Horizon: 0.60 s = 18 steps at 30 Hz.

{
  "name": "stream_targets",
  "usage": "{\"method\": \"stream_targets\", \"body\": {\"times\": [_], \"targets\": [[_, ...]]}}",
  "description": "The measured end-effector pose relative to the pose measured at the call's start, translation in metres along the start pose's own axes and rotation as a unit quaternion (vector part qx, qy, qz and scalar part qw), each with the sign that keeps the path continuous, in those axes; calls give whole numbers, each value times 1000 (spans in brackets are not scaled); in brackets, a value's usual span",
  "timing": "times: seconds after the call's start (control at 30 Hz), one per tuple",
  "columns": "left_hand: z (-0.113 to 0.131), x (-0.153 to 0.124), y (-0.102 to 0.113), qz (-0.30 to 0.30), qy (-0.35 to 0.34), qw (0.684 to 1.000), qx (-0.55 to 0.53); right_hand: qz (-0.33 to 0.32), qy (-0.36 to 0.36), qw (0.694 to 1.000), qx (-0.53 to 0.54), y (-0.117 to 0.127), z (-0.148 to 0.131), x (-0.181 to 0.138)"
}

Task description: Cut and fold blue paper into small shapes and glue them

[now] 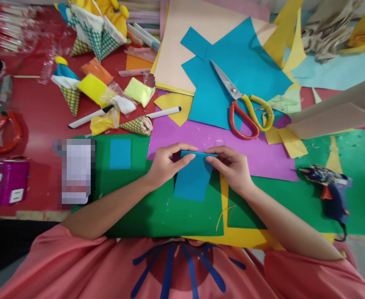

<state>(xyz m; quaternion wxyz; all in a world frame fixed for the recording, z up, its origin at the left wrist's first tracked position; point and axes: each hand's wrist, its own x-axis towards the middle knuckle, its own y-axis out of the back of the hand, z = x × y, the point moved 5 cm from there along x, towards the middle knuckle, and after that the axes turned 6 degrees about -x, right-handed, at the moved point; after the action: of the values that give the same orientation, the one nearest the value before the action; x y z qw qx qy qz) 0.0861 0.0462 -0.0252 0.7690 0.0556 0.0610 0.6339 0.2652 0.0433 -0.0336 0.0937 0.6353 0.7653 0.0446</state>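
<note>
A blue foam rectangle [193, 178] lies on the green sheet [157, 211] in front of me. My left hand [165, 164] pinches its far left corner, fingers closed on the edge. My right hand [230, 166] pinches the far right corner the same way. The far edge of the piece is lifted and curled toward me between both hands. A smaller blue rectangle [120, 153] lies flat on the green sheet to the left.
Red-and-yellow scissors [244, 108] rest on a large blue sheet [241, 70]. A blue glue gun [333, 193] lies at right. Purple sheet [263, 153], yellow scraps, markers [164, 112], paper cones [72, 97], a pink box [3, 182] and a blurred phone [76, 172] crowd the red table.
</note>
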Motion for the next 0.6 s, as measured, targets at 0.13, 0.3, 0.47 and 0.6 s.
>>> {"method": "stream_targets", "body": {"times": [0.13, 0.3, 0.47, 0.6], "targets": [[-1, 0, -1, 1, 25, 1000, -12, 0, -18, 1000, 2, 0, 2, 1], [-4, 1, 0, 12, 41, 999, -21, -2, -14, 1000, 4, 0, 1, 2], [-7, 4, 0, 12, 51, 998, -23, 0, -28, 999, 17, 0, 2, 4], [-9, 6, 0, -9, 61, 998, -22, -2, -39, 999, 28, 1, 4, 4]]}}
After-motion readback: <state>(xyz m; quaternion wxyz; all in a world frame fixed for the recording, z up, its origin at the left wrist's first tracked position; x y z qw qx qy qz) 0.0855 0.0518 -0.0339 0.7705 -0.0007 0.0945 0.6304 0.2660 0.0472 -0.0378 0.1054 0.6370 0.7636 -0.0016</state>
